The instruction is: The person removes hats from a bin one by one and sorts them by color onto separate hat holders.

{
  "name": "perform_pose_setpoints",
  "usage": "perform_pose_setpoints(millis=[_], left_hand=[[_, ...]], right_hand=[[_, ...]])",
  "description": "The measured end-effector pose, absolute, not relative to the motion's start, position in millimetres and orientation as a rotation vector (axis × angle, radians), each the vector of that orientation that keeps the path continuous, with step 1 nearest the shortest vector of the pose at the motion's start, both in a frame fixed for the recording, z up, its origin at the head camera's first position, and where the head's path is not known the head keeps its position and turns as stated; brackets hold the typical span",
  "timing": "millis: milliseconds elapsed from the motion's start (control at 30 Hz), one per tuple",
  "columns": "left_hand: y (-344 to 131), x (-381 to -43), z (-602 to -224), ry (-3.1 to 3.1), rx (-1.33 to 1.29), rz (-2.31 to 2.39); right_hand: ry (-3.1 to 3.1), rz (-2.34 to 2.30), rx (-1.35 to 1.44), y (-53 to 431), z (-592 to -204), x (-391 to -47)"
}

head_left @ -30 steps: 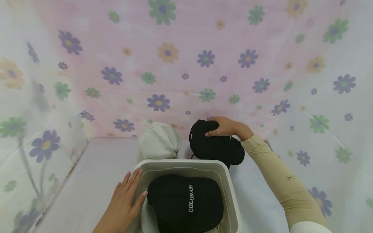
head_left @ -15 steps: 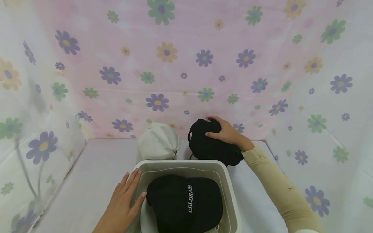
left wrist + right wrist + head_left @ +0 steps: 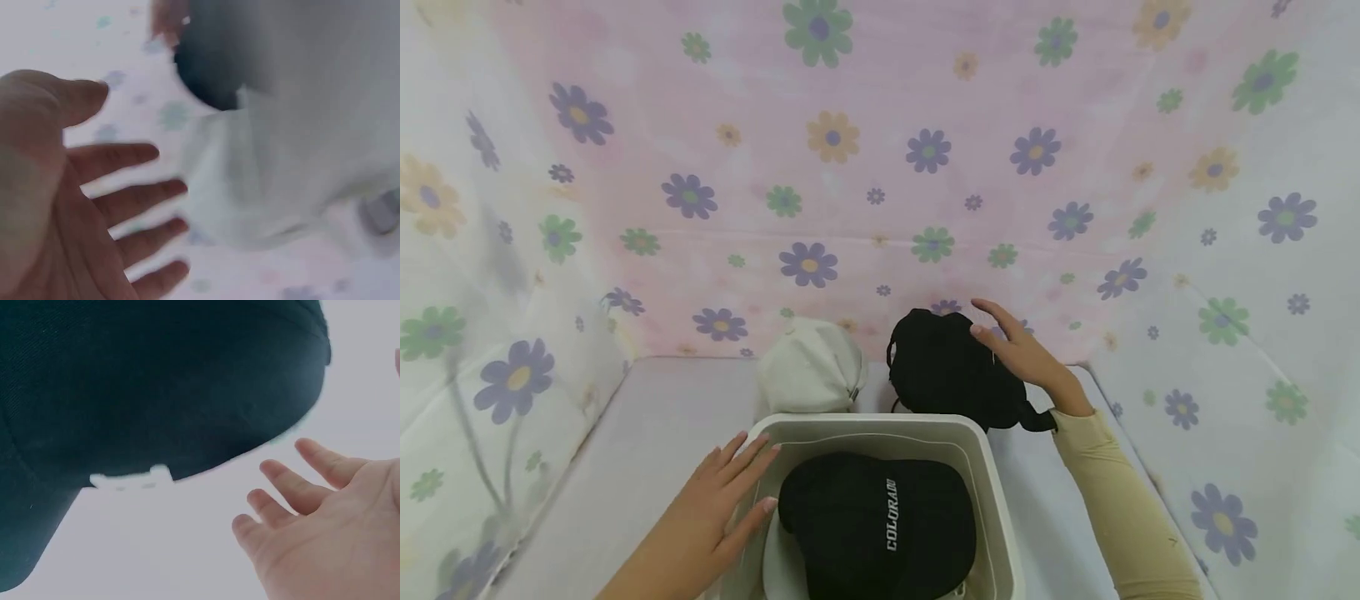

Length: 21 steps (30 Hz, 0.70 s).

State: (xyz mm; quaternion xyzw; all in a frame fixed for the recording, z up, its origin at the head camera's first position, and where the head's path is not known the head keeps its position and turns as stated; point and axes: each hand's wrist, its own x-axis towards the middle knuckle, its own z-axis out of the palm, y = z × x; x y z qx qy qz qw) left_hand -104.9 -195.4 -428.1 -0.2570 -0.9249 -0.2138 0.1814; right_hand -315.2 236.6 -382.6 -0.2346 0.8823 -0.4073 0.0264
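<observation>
A black cap with white COLORADO lettering [image 3: 865, 525] lies in the white bin [image 3: 880, 423], over a pale cap partly hidden beneath it. My left hand [image 3: 718, 500] is at the bin's left rim with its fingers extended; the left wrist view shows those fingers spread and holding nothing. Behind the bin sit a white cap [image 3: 808, 367] and, to its right, a second black cap [image 3: 943, 367]. My right hand [image 3: 1026, 354] is at that black cap's right side. In the right wrist view its fingers are loosely extended, a little apart from the dark fabric [image 3: 162, 387].
The bin hides the front edges of the two caps behind it. A pale surface [image 3: 647, 442] stretches to either side of the bin. Flower-printed sheets [image 3: 880, 167] stand as walls at the back, left and right.
My right hand has let go of the rear black cap's top and shifted right, and the cap's brim now shows below the wrist. My left fingers have spread slightly over the rim.
</observation>
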Motion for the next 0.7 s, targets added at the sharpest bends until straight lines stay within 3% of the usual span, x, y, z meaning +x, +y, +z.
perform_pose_setpoints(millis=[267,400,533,700], left_hand=[[-179.7,-137.4,-346.2,-1.884,-1.188,-1.3],[-154.3,-167.8,-320.4,-1.686,-1.248,-1.646],[-127.8,-202.1,-310.5,-1.741,-1.09,-2.018],[-90.7,-243.2,-319.7,-1.952,-0.68,-2.353]], right_hand=[[2.779,-1.466,-0.388,269.4,-412.8,-304.9],[2.768,-1.531,-0.141,276.4,-436.7,-303.8],[2.697,-1.555,0.017,277.7,-458.0,-301.0],[2.577,-1.629,0.066,277.6,-477.4,-297.3]])
